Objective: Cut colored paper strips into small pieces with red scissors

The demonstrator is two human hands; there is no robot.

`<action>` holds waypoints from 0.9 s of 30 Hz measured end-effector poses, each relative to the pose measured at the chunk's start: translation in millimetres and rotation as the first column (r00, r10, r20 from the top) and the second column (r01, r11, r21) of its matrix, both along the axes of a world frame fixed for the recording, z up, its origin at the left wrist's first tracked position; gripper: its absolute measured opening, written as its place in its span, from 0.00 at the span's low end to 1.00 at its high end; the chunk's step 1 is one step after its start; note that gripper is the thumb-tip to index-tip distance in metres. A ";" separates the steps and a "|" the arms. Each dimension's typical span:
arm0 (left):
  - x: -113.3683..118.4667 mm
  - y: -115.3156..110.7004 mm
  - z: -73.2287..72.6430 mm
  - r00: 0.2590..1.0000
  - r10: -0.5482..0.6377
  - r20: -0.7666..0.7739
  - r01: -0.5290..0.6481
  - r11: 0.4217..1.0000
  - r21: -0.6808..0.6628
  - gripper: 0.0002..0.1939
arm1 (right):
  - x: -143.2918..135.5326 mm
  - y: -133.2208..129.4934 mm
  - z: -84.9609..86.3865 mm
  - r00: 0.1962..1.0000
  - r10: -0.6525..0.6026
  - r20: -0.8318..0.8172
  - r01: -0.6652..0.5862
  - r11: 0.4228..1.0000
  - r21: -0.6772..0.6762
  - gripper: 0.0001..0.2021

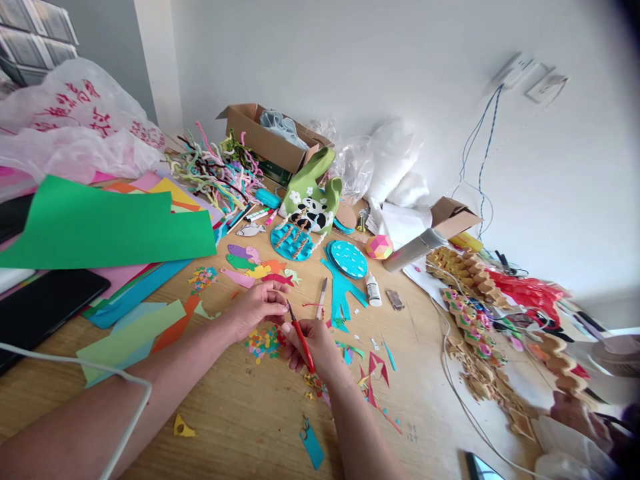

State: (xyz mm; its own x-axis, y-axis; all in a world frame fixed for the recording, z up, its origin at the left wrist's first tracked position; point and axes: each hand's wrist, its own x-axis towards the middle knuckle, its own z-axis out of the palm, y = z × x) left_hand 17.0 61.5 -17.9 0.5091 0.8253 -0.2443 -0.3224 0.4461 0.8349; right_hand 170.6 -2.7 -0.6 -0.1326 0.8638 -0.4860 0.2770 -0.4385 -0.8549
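My right hand [320,350] grips a pair of scissors [303,345] with red handles, their dark blades pointing up toward my left hand's fingertips. My left hand [261,308] is closed in a loose pinch beside the blade tips; whatever it holds is too small to make out. Just beyond it lie several paper fish cutouts, among them a purple fish [239,251] and an orange one [275,266]. Small coloured paper dots [263,343] are heaped under my hands. Red paper scraps [379,368] lie right of my right wrist, and a pen [323,293] lies beyond that hand.
Green paper [110,230] and other coloured sheets cover the left side, beside a black phone [50,303]. Ahead stand a green panda-print bag [313,190], a glue bottle [373,291] and a grey cylinder [415,250]. A white cable [445,360] runs down the right; another person's hand [575,420] shows there.
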 end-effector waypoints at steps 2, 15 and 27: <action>0.1 0.1 -0.2 1.000 -0.006 0.002 0.006 1.000 0.000 0.21 | 0.0 -0.1 0.4 1.000 0.000 -0.004 0.000 1.000 -0.002 0.23; -0.7 0.7 -2.5 0.999 0.010 0.046 -0.009 0.999 -0.032 0.20 | -1.9 1.0 0.6 1.000 -0.024 -0.008 0.024 1.000 -0.019 0.24; -1.4 0.1 -4.1 1.000 -0.018 0.023 0.018 1.000 -0.001 0.22 | -0.6 0.7 2.7 1.000 0.012 0.021 -0.012 1.000 0.003 0.24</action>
